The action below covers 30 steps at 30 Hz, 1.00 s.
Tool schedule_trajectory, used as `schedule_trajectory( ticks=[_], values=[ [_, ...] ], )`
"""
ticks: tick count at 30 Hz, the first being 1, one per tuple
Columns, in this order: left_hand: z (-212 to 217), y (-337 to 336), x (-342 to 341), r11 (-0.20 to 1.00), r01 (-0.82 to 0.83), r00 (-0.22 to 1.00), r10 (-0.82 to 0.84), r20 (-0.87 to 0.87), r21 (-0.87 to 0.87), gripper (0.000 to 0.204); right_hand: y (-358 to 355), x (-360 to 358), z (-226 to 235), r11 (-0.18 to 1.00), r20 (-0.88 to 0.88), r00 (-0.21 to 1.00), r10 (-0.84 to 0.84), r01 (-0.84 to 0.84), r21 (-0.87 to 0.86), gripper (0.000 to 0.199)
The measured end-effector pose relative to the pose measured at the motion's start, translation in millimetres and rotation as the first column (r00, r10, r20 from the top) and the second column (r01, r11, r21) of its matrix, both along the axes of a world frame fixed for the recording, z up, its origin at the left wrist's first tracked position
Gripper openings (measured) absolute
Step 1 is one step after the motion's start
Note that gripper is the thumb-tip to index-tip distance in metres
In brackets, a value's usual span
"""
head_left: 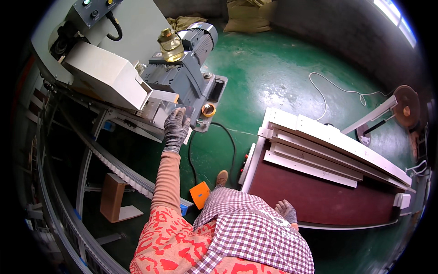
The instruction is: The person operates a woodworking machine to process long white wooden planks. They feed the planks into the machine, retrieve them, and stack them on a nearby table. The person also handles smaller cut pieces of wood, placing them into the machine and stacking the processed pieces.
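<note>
My left hand (177,129), in a grey striped glove, reaches forward to the end of a machine. Its fingers are stretched out over a clear plate (188,112) beside the white machine housing (107,75); whether they press on it I cannot tell. Just right of this hand an orange tape roll (208,110) lies on the grey motor base. Low at my right side is my right hand (286,211), gloved with bare fingertips. Its fingers are slightly apart and hold nothing. It is close to the near edge of a dark red tabletop (310,201).
Long white boards (315,137) lie stacked on the tabletop. A yellowish bottle (171,45) stands on the grey motor unit. An orange box (200,195) sits on the floor by my shoe, near a black cable (189,157). Curved rails (123,173) run along the left.
</note>
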State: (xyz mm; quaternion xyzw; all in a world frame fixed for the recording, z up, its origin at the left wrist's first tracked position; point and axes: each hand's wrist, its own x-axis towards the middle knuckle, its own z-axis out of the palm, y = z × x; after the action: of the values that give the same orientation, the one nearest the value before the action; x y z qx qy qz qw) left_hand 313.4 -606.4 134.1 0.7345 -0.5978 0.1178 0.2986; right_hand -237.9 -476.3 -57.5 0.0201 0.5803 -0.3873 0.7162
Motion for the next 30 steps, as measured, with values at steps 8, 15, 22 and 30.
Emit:
schedule_trajectory(
  ticks=[8, 15, 22, 30],
  values=[
    [6, 1, 0, 1.0, -0.003, 0.999, 0.002, 0.054, 0.024, 0.042, 1, 5, 6, 1.0, -0.014, 1.0, 0.005, -0.005, 0.01, 0.056],
    [7, 4, 8, 0.999, -0.015, 0.996, 0.013, 0.083, 0.028, 0.045, 3, 5, 7, 1.0, -0.017, 1.0, 0.008, -0.008, -0.006, 0.055],
    [7, 8, 16, 0.994, -0.044, 0.997, 0.037, 0.072, 0.104, 0.051, 4, 2, 4, 1.0, -0.019, 1.0, -0.002, 0.002, -0.007, 0.054],
    [11, 7, 19, 0.961, -0.119, 0.987, 0.088, 0.133, 0.248, 0.057, 0, -3, 7, 0.999, -0.027, 0.999, -0.035, 0.035, 0.005, 0.055]
  ],
)
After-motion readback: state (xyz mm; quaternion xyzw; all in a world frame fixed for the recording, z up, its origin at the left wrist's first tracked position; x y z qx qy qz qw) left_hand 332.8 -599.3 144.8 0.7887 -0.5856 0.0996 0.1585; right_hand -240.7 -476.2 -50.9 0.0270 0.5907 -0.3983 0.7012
